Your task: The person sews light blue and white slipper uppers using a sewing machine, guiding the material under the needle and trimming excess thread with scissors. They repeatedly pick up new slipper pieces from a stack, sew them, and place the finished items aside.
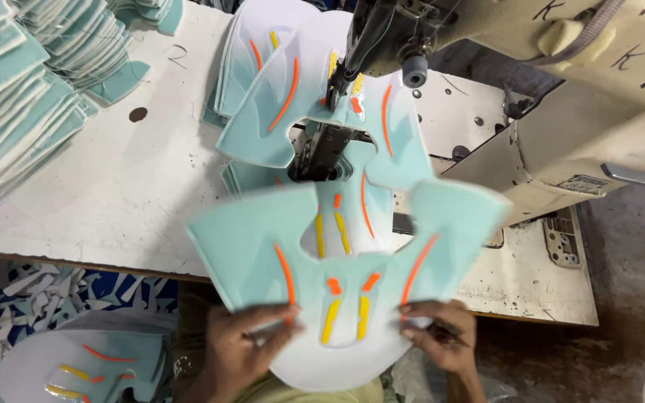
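My left hand (244,343) and my right hand (442,336) both grip the near edge of a mint-green and white shoe upper piece (352,254) with orange and yellow stripes, held flat above the table's front edge. Another matching piece (315,104) lies under the needle of the sewing machine (546,112), just beyond the held one. More matching pieces (251,52) lie stacked behind it.
Tall stacks of mint-green cut pieces (16,97) fill the table's far left. The white worktable (113,186) shows a dark round hole. A finished piece (91,366) lies on the scrap-littered floor at lower left.
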